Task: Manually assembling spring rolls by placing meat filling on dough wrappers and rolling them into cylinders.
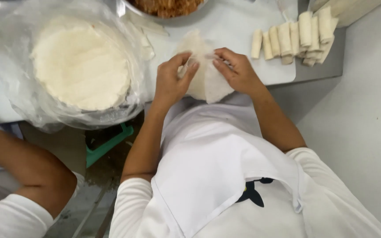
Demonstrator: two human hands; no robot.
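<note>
A thin round white wrapper [208,83] lies on the white work surface [234,22] at its near edge. My left hand [170,79] pinches the wrapper's left side with curled fingers. My right hand [237,70] grips its right side, and a fold of the sheet hangs below the fingers. Both hands meet near the wrapper's middle. What lies inside the fold is hidden by my fingers.
A stack of round white wrappers [82,66] sits in a clear plastic bag [14,66] at left. Several finished rolls [296,37] lie in a row at back right. A bowl of brown filling [168,6] stands at the back. Another person's arm [27,169] is at lower left.
</note>
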